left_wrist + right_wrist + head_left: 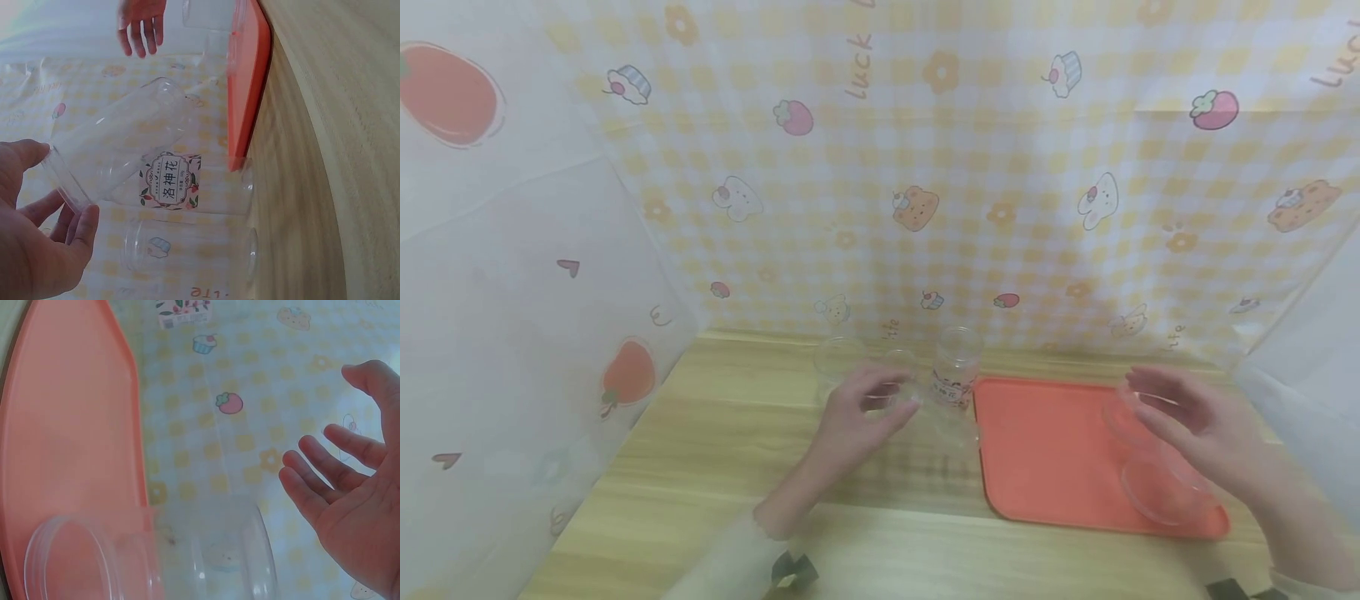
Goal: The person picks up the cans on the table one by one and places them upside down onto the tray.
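Note:
My left hand (865, 417) grips a clear plastic jar (115, 140) by one end, thumb on one side and fingers on the other. That jar hangs tilted in the left wrist view and looks empty. Just beyond it stands a clear jar with a pink floral label (172, 181), and beside that one is another clear jar (194, 253). Over the right part of the red tray (1045, 450), my right hand (1213, 433) is held with loosely bent fingers and nothing in them. Below it, a clear jar (212, 550) is on the tray; which way up, I cannot tell.
The tray lies on a wooden table (715, 450), right of the labelled jar. A yellow checked cloth (880, 167) with cartoon prints hangs behind the table, and pale printed sheets (527, 333) close off the sides.

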Available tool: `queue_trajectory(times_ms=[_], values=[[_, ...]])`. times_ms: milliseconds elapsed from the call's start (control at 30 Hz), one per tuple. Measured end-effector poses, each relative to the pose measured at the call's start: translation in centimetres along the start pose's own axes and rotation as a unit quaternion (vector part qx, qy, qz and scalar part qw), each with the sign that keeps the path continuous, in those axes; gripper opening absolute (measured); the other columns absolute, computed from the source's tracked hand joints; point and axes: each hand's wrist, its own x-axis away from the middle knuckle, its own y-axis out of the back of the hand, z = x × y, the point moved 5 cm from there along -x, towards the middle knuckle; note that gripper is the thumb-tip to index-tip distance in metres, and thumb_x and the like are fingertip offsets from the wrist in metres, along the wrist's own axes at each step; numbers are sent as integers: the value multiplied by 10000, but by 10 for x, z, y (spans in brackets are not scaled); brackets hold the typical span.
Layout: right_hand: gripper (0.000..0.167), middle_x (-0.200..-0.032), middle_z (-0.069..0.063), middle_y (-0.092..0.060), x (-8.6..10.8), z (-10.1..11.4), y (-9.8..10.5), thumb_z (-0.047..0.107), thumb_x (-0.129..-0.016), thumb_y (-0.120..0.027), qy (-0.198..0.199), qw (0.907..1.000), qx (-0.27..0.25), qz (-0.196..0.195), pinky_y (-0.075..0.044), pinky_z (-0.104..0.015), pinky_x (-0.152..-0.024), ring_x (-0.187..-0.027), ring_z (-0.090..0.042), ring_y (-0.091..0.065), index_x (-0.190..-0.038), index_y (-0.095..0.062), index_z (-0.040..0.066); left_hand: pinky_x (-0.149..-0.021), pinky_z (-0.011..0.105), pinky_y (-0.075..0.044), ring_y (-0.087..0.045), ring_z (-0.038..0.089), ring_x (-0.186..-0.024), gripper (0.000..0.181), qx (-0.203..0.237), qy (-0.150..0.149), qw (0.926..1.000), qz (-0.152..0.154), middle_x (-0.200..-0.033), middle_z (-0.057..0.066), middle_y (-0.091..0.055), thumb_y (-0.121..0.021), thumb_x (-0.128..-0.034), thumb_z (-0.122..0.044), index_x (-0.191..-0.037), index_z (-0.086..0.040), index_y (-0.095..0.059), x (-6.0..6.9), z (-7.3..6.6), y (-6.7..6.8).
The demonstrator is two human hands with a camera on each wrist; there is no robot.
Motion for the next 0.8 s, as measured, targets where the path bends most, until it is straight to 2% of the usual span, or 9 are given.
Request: queue_trajectory(times_ms=[200, 400, 567, 800], values=[[483, -1262, 5, -661, -2, 3, -6, -261, -856, -611, 36, 9987, -499, -75, -507, -201, -918, -1141, -74, -630, -1318, -508, -167, -897, 342, -570, -636, 215, -1076, 357, 157, 6, 9998, -102, -1213, 21, -647, -786, -907, -158, -1244, -89, -691, 1, 3, -2], [486, -1261, -18, -663, -4, 5, -12, -246, -867, -613, 48, 9984, -550, -139, -502, -202, -931, -1157, -102, -626, -1332, -512, -150, -916, 351, -563, -628, 204, -1089, 345, 429, 16, 9990, -134, -1218, 10, -642, -769, -922, -155, -1250, -88, -682, 3, 7, -5], [490, -1273, -69, -656, -4, 5, -15, -260, -874, -585, 125, 9954, -941, -120, -487, -203, -965, -1191, -143, -609, -1346, -491, -167, -907, 355, -568, -628, 211, -1079, 323, 517, -50, 9985, -166, -1195, 18, -649, -762, -928, -144, -1233, -67, -688, 4, 9, -9], [489, -1278, -70, -658, -6, 7, -20, -242, -885, -593, 71, 9958, -892, -172, -492, -205, -956, -1181, -140, -613, -1356, -501, -147, -919, 370, -564, -629, 277, -1080, 321, 809, -47, 9964, -232, -1207, 80, -646, -760, -920, -95, -1224, -27, -680, 3, 12, -13]])
